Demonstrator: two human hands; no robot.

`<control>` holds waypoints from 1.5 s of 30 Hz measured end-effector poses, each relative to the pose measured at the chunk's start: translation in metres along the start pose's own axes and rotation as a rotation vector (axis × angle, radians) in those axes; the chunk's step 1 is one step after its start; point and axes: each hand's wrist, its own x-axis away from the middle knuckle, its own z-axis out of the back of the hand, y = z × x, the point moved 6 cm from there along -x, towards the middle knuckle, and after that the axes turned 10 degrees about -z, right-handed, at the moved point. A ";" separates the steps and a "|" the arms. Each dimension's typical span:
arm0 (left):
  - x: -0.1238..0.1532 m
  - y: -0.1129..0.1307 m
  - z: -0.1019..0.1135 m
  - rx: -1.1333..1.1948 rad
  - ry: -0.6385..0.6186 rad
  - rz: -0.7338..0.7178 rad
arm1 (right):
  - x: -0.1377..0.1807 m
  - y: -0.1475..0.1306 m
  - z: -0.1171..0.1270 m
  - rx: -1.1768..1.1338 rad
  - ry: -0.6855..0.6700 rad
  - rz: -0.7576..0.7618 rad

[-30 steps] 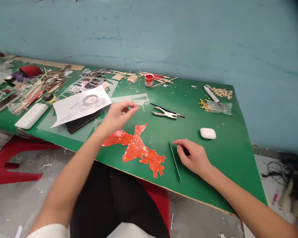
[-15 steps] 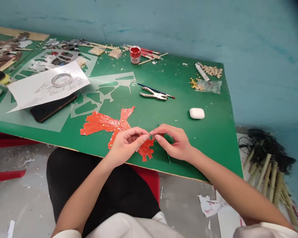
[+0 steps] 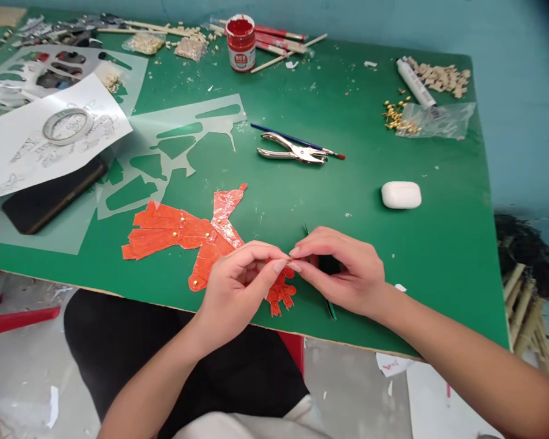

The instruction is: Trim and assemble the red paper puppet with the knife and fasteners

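Observation:
An orange-red jointed cut-out figure (image 3: 190,233) lies flat on the green table, its pieces joined by small brass-coloured fasteners. Over its right part, my left hand (image 3: 242,289) is closed, thumb and forefinger pinched together. The fingertips of my right hand (image 3: 343,268) meet it in a pinch from the other side. Between them is something tiny that I cannot make out. Part of the figure is hidden behind my left hand. Under my right hand lies a thin dark tool (image 3: 331,310), mostly covered.
Beyond my hands lie a metal hole punch (image 3: 297,150) and a paintbrush (image 3: 274,132). A white case (image 3: 401,195) sits to the right, with brass fasteners (image 3: 396,116) behind it. An open red paint jar (image 3: 241,46) stands at the back. A phone (image 3: 50,198) lies left, under paper.
The view has moved closer and lower over the table. My hands stay pinched together at the fingertips, with only slight finger movement. The figure still lies in place.

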 end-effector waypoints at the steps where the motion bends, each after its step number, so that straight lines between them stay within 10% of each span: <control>1: 0.000 0.001 0.001 -0.011 0.013 -0.021 | 0.000 0.000 0.000 0.006 0.006 -0.005; 25: 0.001 -0.007 -0.003 0.061 -0.004 0.049 | 0.001 -0.005 0.001 0.165 0.074 0.050; 45: -0.005 0.004 -0.004 0.065 -0.063 0.038 | 0.013 -0.021 0.004 0.601 0.024 0.521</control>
